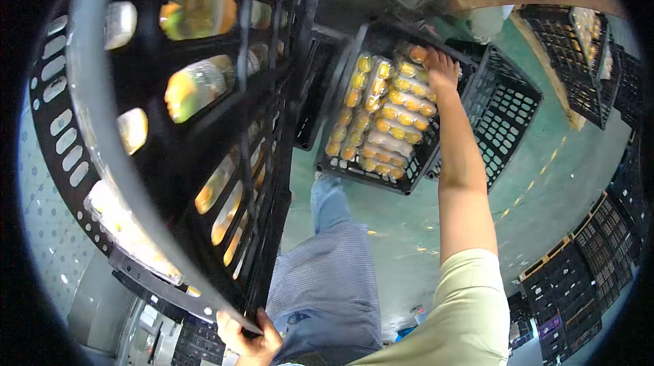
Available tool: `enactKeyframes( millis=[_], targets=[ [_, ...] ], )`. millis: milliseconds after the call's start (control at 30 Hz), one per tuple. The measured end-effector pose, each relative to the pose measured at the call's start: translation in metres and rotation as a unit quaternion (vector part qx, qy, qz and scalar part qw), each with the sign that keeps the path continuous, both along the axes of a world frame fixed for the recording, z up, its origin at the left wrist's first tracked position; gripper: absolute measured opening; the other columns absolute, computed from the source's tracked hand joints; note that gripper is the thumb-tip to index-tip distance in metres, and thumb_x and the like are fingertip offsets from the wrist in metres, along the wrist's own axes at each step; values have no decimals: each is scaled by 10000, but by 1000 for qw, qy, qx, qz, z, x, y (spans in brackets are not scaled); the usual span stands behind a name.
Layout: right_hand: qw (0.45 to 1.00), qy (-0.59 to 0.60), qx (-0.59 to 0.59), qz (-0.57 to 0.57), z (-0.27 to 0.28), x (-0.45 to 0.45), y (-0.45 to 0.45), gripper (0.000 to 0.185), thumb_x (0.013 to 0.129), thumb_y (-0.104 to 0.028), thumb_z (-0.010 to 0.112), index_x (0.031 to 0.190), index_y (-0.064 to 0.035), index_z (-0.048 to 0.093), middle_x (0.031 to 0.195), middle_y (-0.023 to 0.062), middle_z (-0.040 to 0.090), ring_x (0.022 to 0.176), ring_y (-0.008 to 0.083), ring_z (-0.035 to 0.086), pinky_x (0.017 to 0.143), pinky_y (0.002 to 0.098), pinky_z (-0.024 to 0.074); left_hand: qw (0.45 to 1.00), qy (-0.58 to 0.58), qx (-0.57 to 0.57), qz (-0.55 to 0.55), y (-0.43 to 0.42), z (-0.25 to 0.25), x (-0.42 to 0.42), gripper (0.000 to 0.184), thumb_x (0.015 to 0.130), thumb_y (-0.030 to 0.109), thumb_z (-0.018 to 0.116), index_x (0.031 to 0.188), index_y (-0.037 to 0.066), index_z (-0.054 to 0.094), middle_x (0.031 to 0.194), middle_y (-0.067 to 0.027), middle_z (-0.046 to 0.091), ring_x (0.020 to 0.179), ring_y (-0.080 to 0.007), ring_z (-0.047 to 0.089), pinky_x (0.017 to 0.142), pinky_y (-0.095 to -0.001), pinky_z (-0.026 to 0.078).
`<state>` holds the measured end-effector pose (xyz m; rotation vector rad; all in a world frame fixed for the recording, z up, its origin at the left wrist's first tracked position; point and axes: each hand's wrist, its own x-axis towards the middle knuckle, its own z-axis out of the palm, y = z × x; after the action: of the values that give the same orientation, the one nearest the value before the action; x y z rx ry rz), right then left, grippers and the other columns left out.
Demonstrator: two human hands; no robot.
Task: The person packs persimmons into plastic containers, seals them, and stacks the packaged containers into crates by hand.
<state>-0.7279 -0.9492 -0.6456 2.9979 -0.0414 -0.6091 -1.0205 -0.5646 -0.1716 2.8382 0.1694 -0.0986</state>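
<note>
On the left, a large black crate (255, 104) stands tilted close to the camera, with wrapped yellow-orange packs (197, 90) showing through its slots. My left hand (251, 339) is closed round the bottom edge of this crate. A second black crate (388, 184) sits lower down near the centre and holds several rows of wrapped packs of yellow-orange round items (402, 115). My right hand (443, 68) reaches to the upper right corner of that crate, its fingers spread over the end of a pack. What lies under the palm is hidden.
An open black crate (504, 104) stands right of the filled one. Further right are a crate with packs (572, 59) and stacked black crates (562, 298). The floor (409, 230) is green. At the top, part of another person (487, 22) seems visible.
</note>
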Motion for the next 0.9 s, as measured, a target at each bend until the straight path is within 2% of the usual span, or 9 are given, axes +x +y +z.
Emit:
enactKeyframes(
  millis=[33,100,300,433,500,533,633,800,900],
  targets=[
    [997,-8,-71,-36,-2,-13,-13,576,912,-341,490,1444,-231,298,1443,10,383,1333,258,347,1108,442,245,1000,5,-5,-1,-6,0,15,437,688,-18,665,1073,6,460,896,-169,570,721,-349,556,668,-420,435],
    [992,37,-48,-114,26,-33,-30,616,913,-296,496,1468,-207,244,1504,15,290,1383,251,269,1125,441,225,1000,-8,-21,-1,-14,1,31,407,680,-18,672,1038,-8,477,879,-155,578,711,-330,555,659,-395,433],
    [991,-12,98,-90,58,-71,-43,571,869,-159,540,1404,-125,343,1425,93,402,1291,302,396,1050,416,361,999,2,-53,1,-14,1,37,344,694,11,682,994,-20,517,899,-164,596,725,-326,556,668,-387,441],
    [978,-80,187,-47,35,-106,-20,425,823,-88,528,1246,-67,489,1208,199,538,1074,383,524,932,446,437,999,-1,-53,-5,-15,0,38,373,694,1,675,1021,-27,498,895,-169,595,735,-333,559,672,-402,445],
    [975,18,192,-111,18,-132,-1,401,813,-76,533,1213,-62,507,1195,213,545,1062,397,528,912,454,444,998,7,-56,-1,-15,1,37,380,696,-3,672,1028,-28,489,895,-170,593,735,-336,559,671,-409,443],
    [974,-31,211,-81,13,-149,9,374,825,-80,542,1197,-62,507,1172,211,550,1053,403,530,900,466,446,996,38,-84,0,-12,5,30,430,762,-35,614,1156,-38,442,963,-190,553,857,-343,537,808,-426,422],
    [977,15,205,-62,22,-162,29,352,820,-90,570,1167,-71,513,1090,197,564,1057,368,528,902,458,438,996,43,-79,-2,-12,5,32,416,770,-39,607,1151,-41,440,960,-207,541,862,-340,528,800,-426,419],
    [985,-133,110,1,5,-95,8,319,812,-20,513,1129,-55,525,1105,137,554,1031,312,533,882,403,444,997,73,4,-10,2,10,-11,635,792,-68,614,1342,-59,298,1309,-272,386,1142,-392,491,1019,-473,356],
    [992,-96,77,40,-16,-67,4,355,824,-39,500,1179,-57,498,1126,142,558,1080,300,533,897,396,462,994,77,-61,55,10,9,-24,673,801,-109,578,1377,-80,232,1359,-282,340,1189,-366,475,1015,-432,393]
  ],
)
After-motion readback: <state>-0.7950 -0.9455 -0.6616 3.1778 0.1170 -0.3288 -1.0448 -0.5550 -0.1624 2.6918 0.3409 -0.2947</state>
